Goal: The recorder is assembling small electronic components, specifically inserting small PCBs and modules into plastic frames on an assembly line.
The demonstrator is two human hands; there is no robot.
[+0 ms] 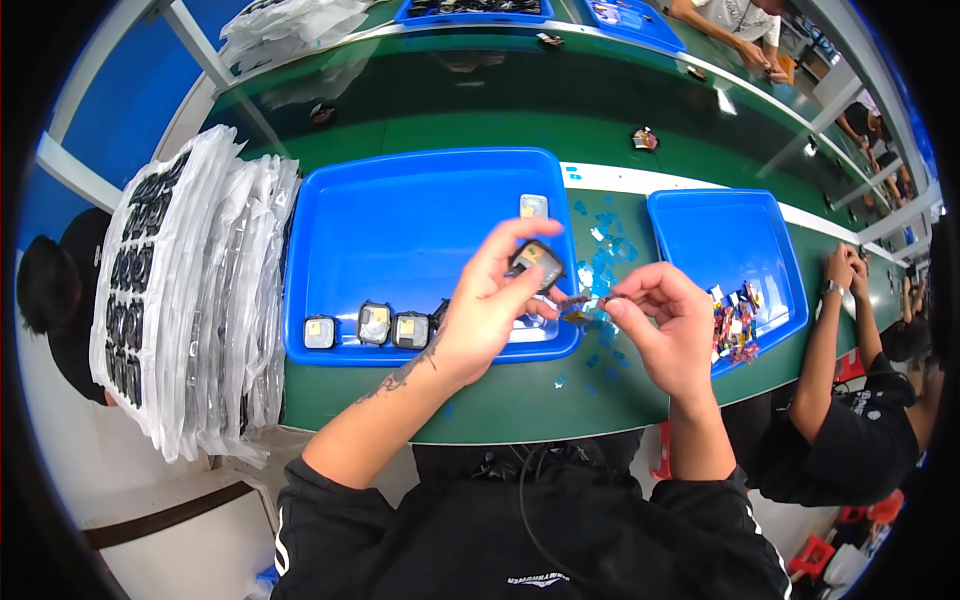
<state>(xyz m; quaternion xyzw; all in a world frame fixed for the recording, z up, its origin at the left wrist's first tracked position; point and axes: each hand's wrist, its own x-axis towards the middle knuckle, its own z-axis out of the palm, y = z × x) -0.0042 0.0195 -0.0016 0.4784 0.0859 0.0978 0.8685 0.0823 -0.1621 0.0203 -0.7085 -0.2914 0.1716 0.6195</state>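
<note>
Your L hand (482, 315) has the case (541, 260) gripped betw. thumb and fingers, tilted, above the R side of the big tray (430, 167). The case is a rounded sq. w/ a black rim, grey flat face & a tan patch. Your R hand (668, 325), just beside, has thumb & fingertips pinched narrow on a sm. dark bit (611, 299); details too sm. to tell.

Big tray: smooth, glossy blue plastic, rounded corners, w/ similar cases (374, 323) along its near edge & one at far R. Smaller blue tray (700, 201) to your R holds a loose pile of multicol. parts (736, 325). Thin, shiny blue scraps (606, 243) litter the smooth green table (480, 418) betw. trays. Tall stack (225, 300) on your L: crinkly, translucent plastic sheets w/ rows of black pcs.
</note>
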